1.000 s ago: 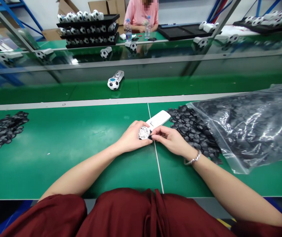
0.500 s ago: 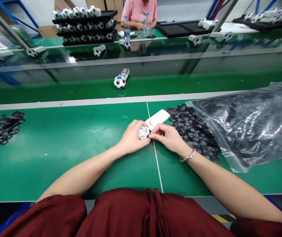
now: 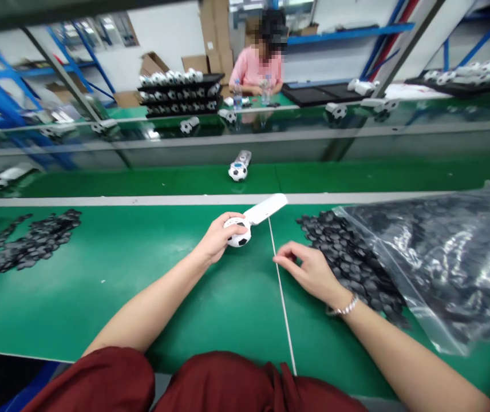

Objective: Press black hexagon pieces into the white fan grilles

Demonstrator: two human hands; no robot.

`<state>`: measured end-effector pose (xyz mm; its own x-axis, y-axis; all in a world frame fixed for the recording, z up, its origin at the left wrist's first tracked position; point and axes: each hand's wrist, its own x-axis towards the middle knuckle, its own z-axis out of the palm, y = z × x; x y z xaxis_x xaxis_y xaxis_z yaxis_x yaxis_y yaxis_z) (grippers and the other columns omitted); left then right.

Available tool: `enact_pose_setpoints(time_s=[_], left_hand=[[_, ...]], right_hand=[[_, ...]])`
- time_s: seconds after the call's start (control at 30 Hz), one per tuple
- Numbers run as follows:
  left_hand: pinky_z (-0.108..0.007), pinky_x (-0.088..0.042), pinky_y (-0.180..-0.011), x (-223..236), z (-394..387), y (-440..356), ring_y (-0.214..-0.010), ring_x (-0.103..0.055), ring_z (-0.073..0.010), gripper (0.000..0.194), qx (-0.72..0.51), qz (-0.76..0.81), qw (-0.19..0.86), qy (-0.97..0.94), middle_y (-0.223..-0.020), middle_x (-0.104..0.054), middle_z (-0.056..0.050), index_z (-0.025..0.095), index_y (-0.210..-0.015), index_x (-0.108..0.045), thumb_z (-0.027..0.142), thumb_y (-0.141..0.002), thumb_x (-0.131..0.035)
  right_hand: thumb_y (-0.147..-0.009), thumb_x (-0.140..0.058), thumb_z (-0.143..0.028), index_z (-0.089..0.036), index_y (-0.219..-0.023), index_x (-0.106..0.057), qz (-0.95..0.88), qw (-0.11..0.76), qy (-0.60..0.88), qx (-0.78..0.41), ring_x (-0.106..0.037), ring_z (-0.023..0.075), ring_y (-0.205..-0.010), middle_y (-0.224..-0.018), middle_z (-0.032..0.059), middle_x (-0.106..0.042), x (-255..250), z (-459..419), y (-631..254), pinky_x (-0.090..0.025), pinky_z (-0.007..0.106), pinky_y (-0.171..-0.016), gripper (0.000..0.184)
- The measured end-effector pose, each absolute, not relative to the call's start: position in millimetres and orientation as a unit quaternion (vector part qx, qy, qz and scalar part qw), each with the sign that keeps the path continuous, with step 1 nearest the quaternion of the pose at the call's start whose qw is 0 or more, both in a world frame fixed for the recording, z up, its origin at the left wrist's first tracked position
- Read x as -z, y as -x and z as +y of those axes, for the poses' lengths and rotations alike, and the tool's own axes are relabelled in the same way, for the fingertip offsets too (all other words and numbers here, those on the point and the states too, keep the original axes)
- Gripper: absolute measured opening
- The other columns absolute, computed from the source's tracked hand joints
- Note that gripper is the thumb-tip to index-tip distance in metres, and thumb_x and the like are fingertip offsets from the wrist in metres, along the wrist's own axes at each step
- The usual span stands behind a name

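Note:
My left hand [image 3: 216,239] is closed around the ball-shaped end of a white soccer-ball device [image 3: 267,209], its flat white handle pointing away to the upper right. Black patches show on the ball beside my fingers. Apart from it, to the right, my right hand [image 3: 309,272] hovers over the green tabletop with thumb and forefinger pinched together; whether a small piece sits between them I cannot make out. Just beyond that hand lies a loose heap of small black pieces [image 3: 352,266].
A clear plastic bag [image 3: 455,257] full of black pieces lies at right. Another pile of black pieces [image 3: 41,240] is at left. One soccer-ball device [image 3: 238,170] rests on the green strip ahead. Across it sits a person in pink [image 3: 253,66], near stacked black trays [image 3: 179,98].
My right hand has drawn away from the device toward me and to the right. My left hand has turned the device, so its black-patched side now shows. The view has tilted up.

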<state>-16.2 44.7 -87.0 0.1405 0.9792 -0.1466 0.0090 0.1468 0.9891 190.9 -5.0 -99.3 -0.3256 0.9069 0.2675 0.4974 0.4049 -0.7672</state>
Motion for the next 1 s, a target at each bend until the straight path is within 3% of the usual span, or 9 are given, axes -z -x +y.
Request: enact_pose_setpoints(time_s=[0.1,0.2,0.3,0.37,0.47,0.7,0.83,1.0], left_hand=[[-0.024,-0.049,-0.059,79.9,92.7,39.4,-0.074,-0.061,-0.0149,0.041,-0.46,0.579,0.401,-0.541,-0.091,-0.062,-0.005,0.016,-0.104,-0.052,0.034,-0.067,-0.059],[-0.029,-0.05,-0.074,73.9,144.4,67.5,-0.091,-0.059,-0.0196,0.045,-0.468,0.635,0.278,-0.548,-0.104,-0.059,-0.009,0.016,-0.112,-0.047,0.033,-0.071,-0.056],[-0.038,-0.04,-0.094,80.4,175.6,92.7,-0.116,-0.045,-0.0272,0.052,-0.441,0.687,0.177,-0.549,-0.121,-0.049,-0.013,0.016,-0.118,-0.044,0.024,-0.069,-0.059],[-0.045,-0.034,-0.098,93.1,183.3,104.0,-0.12,-0.039,-0.032,0.061,-0.414,0.718,0.132,-0.543,-0.126,-0.044,-0.018,0.014,-0.127,-0.036,0.02,-0.07,-0.058],[-0.048,-0.034,-0.096,114.3,185.9,111.7,-0.116,-0.043,-0.0343,0.069,-0.37,0.74,0.092,-0.554,-0.124,-0.046,-0.02,0.014,-0.133,-0.029,0.02,-0.071,-0.058],[-0.035,-0.038,-0.094,131.6,192.8,115.5,-0.112,-0.049,-0.0265,0.057,-0.305,0.738,0.049,-0.6,-0.119,-0.055,-0.01,0.018,-0.126,-0.04,0.029,-0.073,-0.058],[-0.032,-0.038,-0.095,133.6,190.6,118.1,-0.116,-0.046,-0.0237,0.057,-0.292,0.745,0.029,-0.599,-0.126,-0.05,-0.012,0.013,-0.129,-0.035,0.029,-0.077,-0.053],[-0.036,-0.033,-0.1,133.1,177.8,117.3,-0.123,-0.038,-0.026,0.06,-0.266,0.763,0.0,-0.588,-0.131,-0.045,-0.016,0.009,-0.132,-0.03,0.032,-0.08,-0.05]], right_hand=[[-0.084,-0.05,-0.036,-0.018,-0.072,-0.055,-0.773,0.336,0.457,-0.284,-0.052,0.0116,-0.061,-0.066,-0.0003,-0.058,104.6,-6.7,-196.5,-0.041,0.023,-0.059,0.022],[-0.085,-0.047,-0.037,-0.019,-0.073,-0.054,-0.792,0.306,0.449,-0.278,-0.053,0.0124,-0.062,-0.068,0.0002,-0.058,109.7,-8.0,-197.0,-0.042,0.024,-0.06,0.022],[-0.086,-0.044,-0.037,-0.02,-0.072,-0.054,-0.811,0.267,0.443,-0.274,-0.054,0.0134,-0.062,-0.068,0.0008,-0.058,112.0,-9.2,-194.5,-0.043,0.024,-0.059,0.024],[-0.087,-0.044,-0.037,-0.02,-0.071,-0.053,-0.817,0.249,0.442,-0.274,-0.055,0.0136,-0.062,-0.067,0.0008,-0.058,113.6,-8.8,-193.5,-0.043,0.024,-0.059,0.025],[-0.086,-0.044,-0.037,-0.02,-0.071,-0.052,-0.82,0.23,0.446,-0.276,-0.055,0.0137,-0.062,-0.066,0.0003,-0.058,117.5,-6.9,-194.2,-0.043,0.024,-0.058,0.024],[-0.087,-0.042,-0.037,-0.021,-0.075,-0.054,-0.842,0.203,0.424,-0.267,-0.057,0.015,-0.067,-0.072,0.0018,-0.06,124.5,-6.0,-198.3,-0.045,0.026,-0.063,0.023],[-0.088,-0.041,-0.036,-0.021,-0.077,-0.055,-0.852,0.198,0.412,-0.254,-0.058,0.0155,-0.068,-0.073,0.0026,-0.06,123.4,-5.8,-199.1,-0.046,0.026,-0.063,0.023],[-0.088,-0.042,-0.034,-0.021,-0.078,-0.056,-0.86,0.195,0.401,-0.247,-0.058,0.016,-0.072,-0.076,0.0028,-0.061,121.2,-5.6,-197.9,-0.047,0.027,-0.065,0.021]])
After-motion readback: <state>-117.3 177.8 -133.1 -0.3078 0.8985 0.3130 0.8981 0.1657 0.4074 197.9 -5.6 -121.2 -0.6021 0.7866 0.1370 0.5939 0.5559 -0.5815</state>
